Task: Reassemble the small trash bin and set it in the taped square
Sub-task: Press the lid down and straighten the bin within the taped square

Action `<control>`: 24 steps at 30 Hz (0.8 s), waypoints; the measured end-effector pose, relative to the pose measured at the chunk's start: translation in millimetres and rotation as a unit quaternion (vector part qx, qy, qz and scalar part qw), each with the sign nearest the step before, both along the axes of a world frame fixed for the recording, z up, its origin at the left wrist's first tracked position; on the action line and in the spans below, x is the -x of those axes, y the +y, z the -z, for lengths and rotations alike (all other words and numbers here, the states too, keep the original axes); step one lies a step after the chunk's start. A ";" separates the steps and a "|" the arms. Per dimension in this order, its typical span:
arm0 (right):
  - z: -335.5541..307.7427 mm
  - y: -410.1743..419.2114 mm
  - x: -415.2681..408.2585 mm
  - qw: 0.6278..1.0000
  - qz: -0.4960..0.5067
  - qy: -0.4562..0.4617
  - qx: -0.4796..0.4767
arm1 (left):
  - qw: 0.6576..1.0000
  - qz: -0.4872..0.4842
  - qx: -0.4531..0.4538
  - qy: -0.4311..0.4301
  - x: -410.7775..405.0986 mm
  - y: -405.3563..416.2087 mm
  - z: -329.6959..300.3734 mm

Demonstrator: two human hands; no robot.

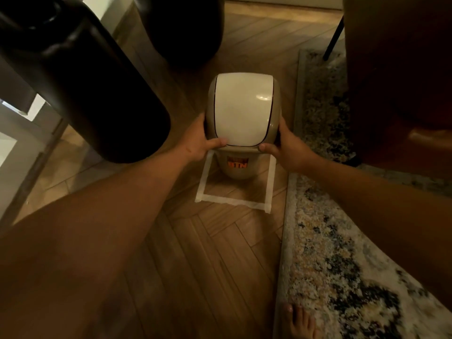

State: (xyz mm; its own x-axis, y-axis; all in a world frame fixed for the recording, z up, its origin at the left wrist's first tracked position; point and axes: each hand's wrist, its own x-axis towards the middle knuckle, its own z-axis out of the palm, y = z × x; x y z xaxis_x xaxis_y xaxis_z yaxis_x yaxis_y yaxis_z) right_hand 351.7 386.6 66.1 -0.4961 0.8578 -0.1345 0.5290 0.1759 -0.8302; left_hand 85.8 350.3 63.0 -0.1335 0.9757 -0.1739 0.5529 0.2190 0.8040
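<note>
A small beige trash bin (pixel 238 171) with a white swing lid (pixel 241 108) stands upright inside a square of white tape (pixel 233 200) on the wooden floor. An orange label is on its near side. My left hand (pixel 200 140) grips the left side of the lid rim, thumb on the front edge. On the right side of the rim sits my right hand (pixel 286 148), thumb also at the front. The lid sits on the bin body. The far side of the taped square is hidden behind the bin.
A dark leather chair back (pixel 80 77) looms at the left, and another dark seat (pixel 188 28) stands behind the bin. A brown armchair (pixel 401 77) is at the right on a patterned rug (pixel 342 253). My bare foot (pixel 302 321) rests at the rug's edge.
</note>
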 end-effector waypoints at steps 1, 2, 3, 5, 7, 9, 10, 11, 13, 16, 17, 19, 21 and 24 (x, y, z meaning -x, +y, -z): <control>-0.3 3.3 0.3 1.000 -0.004 0.008 0.005 | 1.000 0.002 0.003 0.002 1.7 3.3 -1.8; -0.6 4.9 -0.1 1.000 -0.006 0.013 0.011 | 1.000 0.004 0.009 0.005 2.6 4.7 -3.5; -1.0 4.7 -0.8 1.000 -0.006 0.014 0.015 | 1.000 0.006 0.016 0.007 2.5 4.4 -5.0; -0.3 -1.7 -0.9 1.000 0.008 0.016 0.017 | 1.000 -0.004 0.020 0.000 -0.8 -0.1 -6.3; 2.7 -13.4 1.9 0.999 0.053 0.004 0.002 | 0.999 -0.025 0.020 0.000 -5.4 -6.6 -6.8; 6.9 -26.0 4.1 0.995 0.103 -0.010 0.001 | 0.999 -0.033 0.023 0.017 -7.6 -14.3 -7.5; 9.4 -31.7 3.5 0.993 0.114 -0.013 0.007 | 0.999 -0.034 0.026 0.025 -7.4 -18.8 -7.5; 11.5 -36.9 2.1 0.993 0.116 -0.016 0.014 | 0.998 -0.033 0.029 0.034 -6.8 -24.2 -7.2; 13.3 -46.7 -1.5 0.993 0.112 -0.019 0.024 | 0.998 -0.028 0.029 0.057 -5.7 -37.3 -6.0; 14.0 -60.5 -2.5 0.992 0.118 -0.026 0.023 | 0.998 -0.023 0.030 0.053 -5.8 -55.1 -1.7; 13.7 -64.6 -2.3 0.992 0.120 -0.032 0.020 | 0.998 -0.022 0.033 0.050 -5.8 -59.5 -0.6; 13.1 -68.6 -2.9 0.991 0.122 -0.044 0.021 | 0.997 -0.018 0.043 0.054 -4.7 -63.9 0.5; 9.5 -69.8 -6.0 0.992 0.115 -0.047 0.034 | 0.996 -0.009 0.061 0.059 -2.0 -66.2 -2.2; 4.5 -67.4 -11.2 0.992 0.096 -0.048 0.069 | 0.994 0.007 0.082 0.071 1.7 -66.0 -4.4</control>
